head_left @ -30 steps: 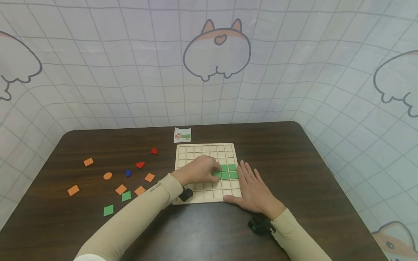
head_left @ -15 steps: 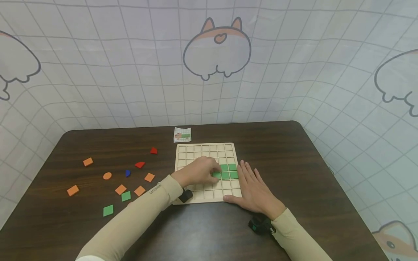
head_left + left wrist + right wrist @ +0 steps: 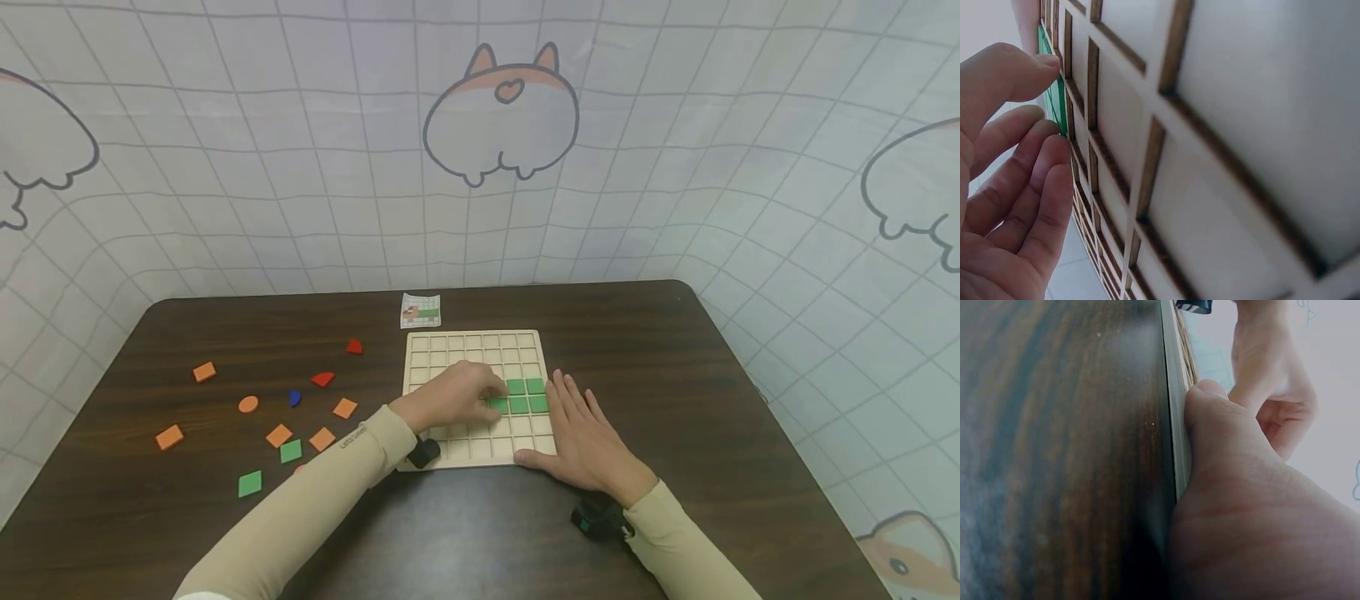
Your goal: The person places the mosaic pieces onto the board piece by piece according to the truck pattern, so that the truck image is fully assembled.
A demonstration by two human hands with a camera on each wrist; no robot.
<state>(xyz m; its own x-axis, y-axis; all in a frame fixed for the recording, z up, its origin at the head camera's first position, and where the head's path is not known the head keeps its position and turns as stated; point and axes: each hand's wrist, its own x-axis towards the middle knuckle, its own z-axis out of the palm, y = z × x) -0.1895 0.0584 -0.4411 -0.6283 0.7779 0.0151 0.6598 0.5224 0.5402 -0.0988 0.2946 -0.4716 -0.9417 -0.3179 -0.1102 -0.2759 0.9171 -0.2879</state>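
A pale wooden grid board (image 3: 480, 452) lies on the dark table with several green square tiles (image 3: 517, 404) set in its cells on the right side. My left hand (image 3: 453, 393) reaches over the board, thumb and fingertips curled about the leftmost green tile (image 3: 498, 405) of the nearer row. Seen from the left wrist, the green tile (image 3: 1055, 103) shows between thumb and fingers, level with the grid ribs. My right hand (image 3: 588, 437) lies with fingers straight along the board's right edge. Its thumb (image 3: 1210, 406) rests on the board's near edge.
Left of the board lie scattered pieces: several orange squares (image 3: 278, 436), an orange disc (image 3: 248, 404), two green tiles (image 3: 251, 483), red pieces (image 3: 322, 379) and a blue one (image 3: 295, 398). A small printed pattern card (image 3: 421, 312) lies behind the board. A patterned curtain (image 3: 315, 167) surrounds the table.
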